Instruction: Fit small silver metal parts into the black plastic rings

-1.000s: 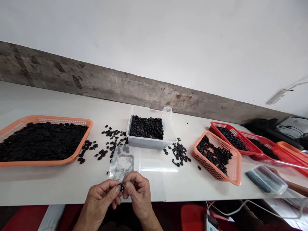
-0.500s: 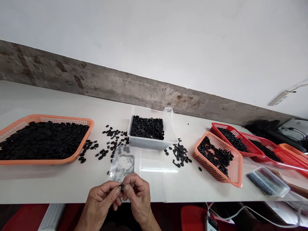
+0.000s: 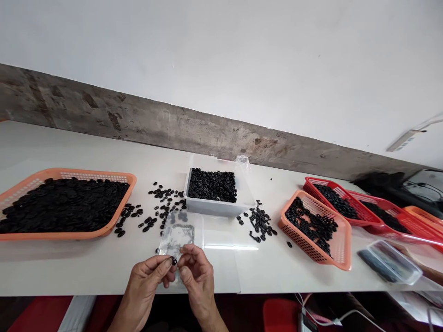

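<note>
My left hand (image 3: 147, 276) and my right hand (image 3: 195, 274) meet at the near edge of the white table (image 3: 69, 263). Both pinch one small black part (image 3: 174, 262) between their fingertips. Just beyond them lies a clear shallow lid (image 3: 177, 235) with small metal bits in it. Loose black parts (image 3: 159, 207) are scattered to the left of a clear tub (image 3: 242, 200) full of black rings. Another loose heap (image 3: 259, 223) lies to the tub's right.
A large orange tray (image 3: 114, 221) heaped with black parts sits at the left. Orange basket (image 3: 341, 251) and red baskets (image 3: 363, 216) with black parts stand at the right. A clear box (image 3: 391, 263) and another person's arm (image 3: 431, 272) are at the far right.
My hands stay together on the small part and have shifted slightly up in view; the camera tilted down a little.
</note>
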Action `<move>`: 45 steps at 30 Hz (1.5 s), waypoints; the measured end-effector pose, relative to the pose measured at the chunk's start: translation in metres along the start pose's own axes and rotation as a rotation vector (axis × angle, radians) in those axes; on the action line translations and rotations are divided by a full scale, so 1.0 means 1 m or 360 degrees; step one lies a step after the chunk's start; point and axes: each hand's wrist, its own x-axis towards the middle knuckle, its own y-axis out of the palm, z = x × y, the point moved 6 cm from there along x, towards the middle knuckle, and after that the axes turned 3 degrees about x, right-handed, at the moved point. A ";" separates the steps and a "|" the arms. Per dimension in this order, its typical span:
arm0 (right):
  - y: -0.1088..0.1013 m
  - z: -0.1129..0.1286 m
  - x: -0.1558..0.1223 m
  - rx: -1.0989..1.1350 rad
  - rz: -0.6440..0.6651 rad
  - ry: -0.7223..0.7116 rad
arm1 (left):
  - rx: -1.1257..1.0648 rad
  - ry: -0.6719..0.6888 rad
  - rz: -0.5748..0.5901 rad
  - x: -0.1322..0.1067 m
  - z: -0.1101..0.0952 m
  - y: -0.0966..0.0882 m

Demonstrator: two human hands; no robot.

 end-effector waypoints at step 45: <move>-0.032 -0.037 0.009 0.0206 -0.0222 0.0386 | 0.0448 0.0095 -0.0162 0.124 -0.026 -0.054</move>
